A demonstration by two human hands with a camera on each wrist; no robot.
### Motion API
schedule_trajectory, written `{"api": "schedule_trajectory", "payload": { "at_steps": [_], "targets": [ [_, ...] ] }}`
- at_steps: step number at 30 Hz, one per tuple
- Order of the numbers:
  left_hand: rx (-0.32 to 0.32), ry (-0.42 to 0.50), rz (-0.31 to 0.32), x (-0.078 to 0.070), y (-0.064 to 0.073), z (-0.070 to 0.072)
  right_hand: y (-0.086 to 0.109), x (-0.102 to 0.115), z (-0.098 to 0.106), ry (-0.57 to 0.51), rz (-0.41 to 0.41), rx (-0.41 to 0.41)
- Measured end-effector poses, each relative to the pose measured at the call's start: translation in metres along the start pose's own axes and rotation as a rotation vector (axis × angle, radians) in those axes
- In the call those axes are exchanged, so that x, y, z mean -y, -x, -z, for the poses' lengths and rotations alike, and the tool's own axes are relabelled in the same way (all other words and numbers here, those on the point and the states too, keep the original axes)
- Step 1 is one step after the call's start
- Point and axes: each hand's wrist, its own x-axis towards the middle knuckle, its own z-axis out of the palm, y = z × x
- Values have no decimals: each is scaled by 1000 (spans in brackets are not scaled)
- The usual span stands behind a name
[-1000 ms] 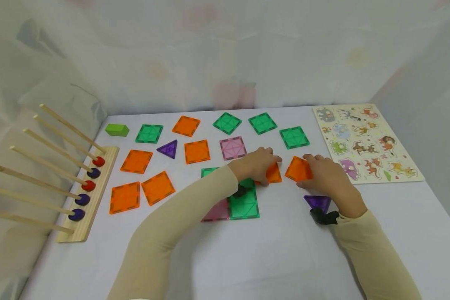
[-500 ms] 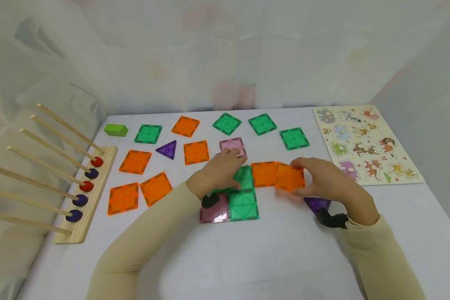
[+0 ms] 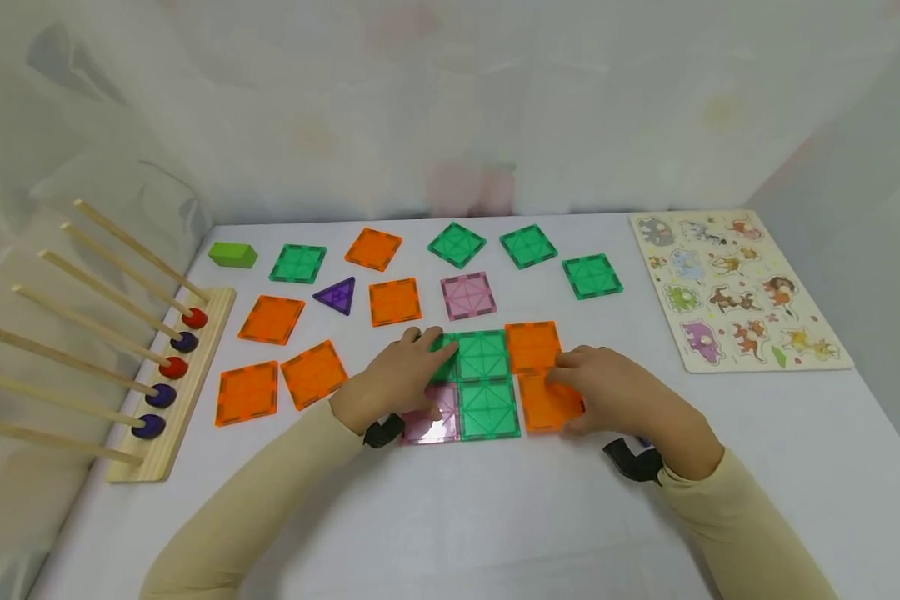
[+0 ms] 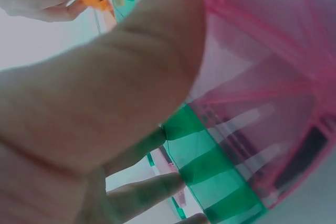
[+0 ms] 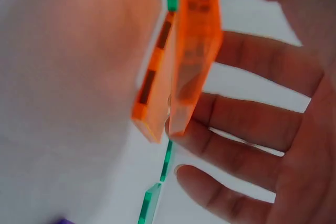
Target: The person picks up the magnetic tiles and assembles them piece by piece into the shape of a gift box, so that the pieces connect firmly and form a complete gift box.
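My left hand (image 3: 393, 379) lies over the left side of a block of translucent square tiles. Its fingers touch a green tile (image 3: 444, 372) and its thumb is over a pink tile (image 3: 437, 425); the left wrist view shows the pink tile (image 4: 262, 72) close up. My right hand (image 3: 626, 400) pinches an orange tile (image 3: 542, 407) between thumb and fingers, beside the front green tile (image 3: 487, 408). In the right wrist view this orange tile (image 5: 197, 51) stands at an angle to another one (image 5: 152, 87). That second orange tile (image 3: 532, 343) lies beside the back green tile (image 3: 483, 355).
Loose orange, green, pink and purple tiles, such as an orange square (image 3: 313, 375), lie behind and left. A wooden peg rack (image 3: 183, 392) with beads and a green block (image 3: 232, 255) stand left. An animal puzzle board (image 3: 735, 292) lies right. A purple triangle is mostly hidden under my right wrist.
My left hand has moved left, off the orange tiles and onto the green and pink ones. The right hand has brought its orange tile left and forward, to the front of the other orange one.
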Motion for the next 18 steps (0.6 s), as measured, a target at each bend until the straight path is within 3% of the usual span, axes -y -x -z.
{"api": "schedule_trajectory", "payload": {
  "at_steps": [4, 9, 13, 18],
  "targets": [
    [-5, 10, 5, 1, -2, -2, -4, 3, -9, 30, -21, 15],
    [-21, 51, 18, 1, -1, -3, -7, 5, -17, 108, -32, -21],
    [-23, 118, 26, 2, -1, -3, -8, 6, -19, 74, -56, -40],
    [-16, 144, 26, 4, -3, -4, -8, 4, -19, -4, -127, 41]
  ]
}}
